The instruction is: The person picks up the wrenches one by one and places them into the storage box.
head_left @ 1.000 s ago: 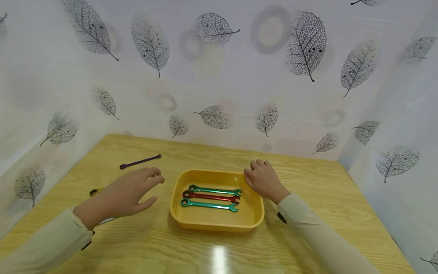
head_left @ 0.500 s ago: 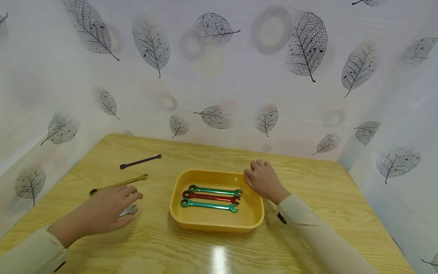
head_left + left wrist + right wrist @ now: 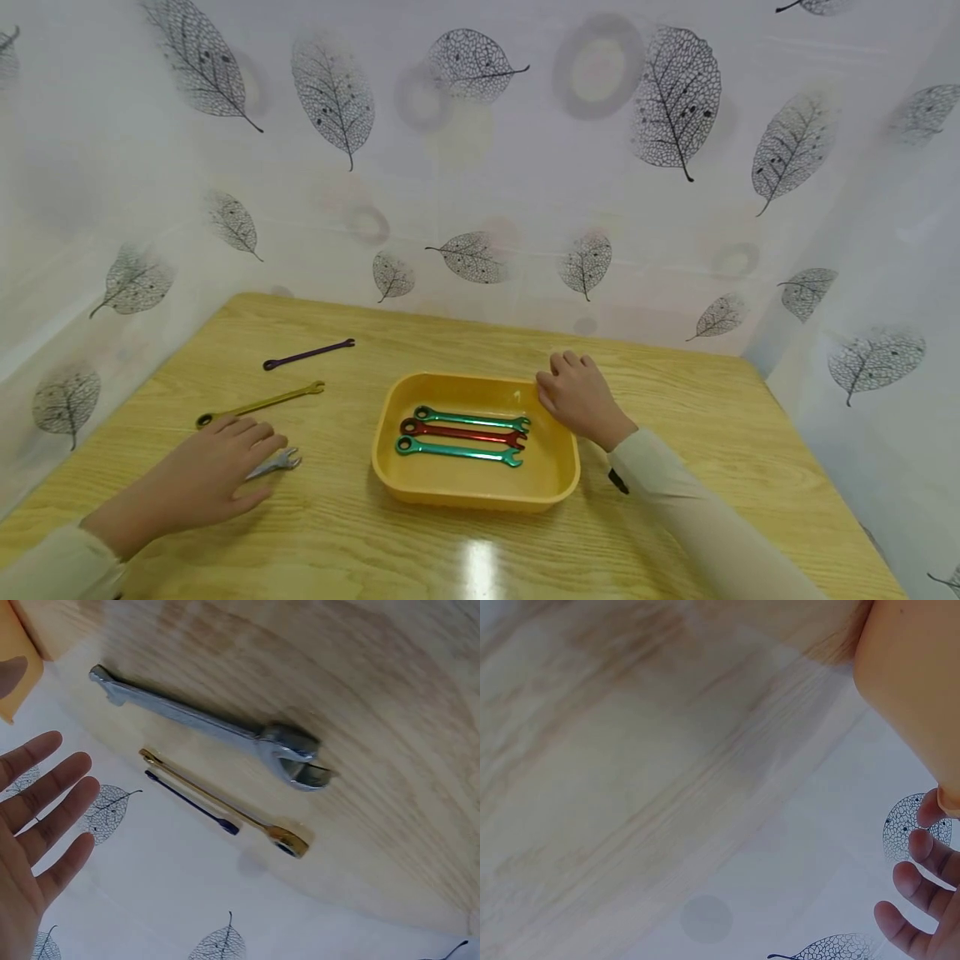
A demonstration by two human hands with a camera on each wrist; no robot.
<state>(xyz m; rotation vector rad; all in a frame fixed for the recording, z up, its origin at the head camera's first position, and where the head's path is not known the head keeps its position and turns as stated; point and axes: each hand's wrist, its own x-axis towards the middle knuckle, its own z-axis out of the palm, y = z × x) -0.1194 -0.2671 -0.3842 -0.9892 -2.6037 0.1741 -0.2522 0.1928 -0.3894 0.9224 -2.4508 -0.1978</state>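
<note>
Silver wrench [image 3: 187, 714] whole, left wrist only; left grip [image 3: 201, 473] released, right grip [image 3: 579, 400] grasping tray [image 3: 472, 501].

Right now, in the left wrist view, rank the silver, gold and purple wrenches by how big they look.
1. Silver wrench
2. Gold wrench
3. Purple wrench
The silver one seems nearest, so real sizes are unsure.

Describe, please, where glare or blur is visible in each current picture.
Head view: a bright glare patch on the table, on the near side of the yellow tray; left wrist view: the silver wrench looks a little soft; right wrist view: the table's grain looks smeared, and the picture is rather dim.
</note>
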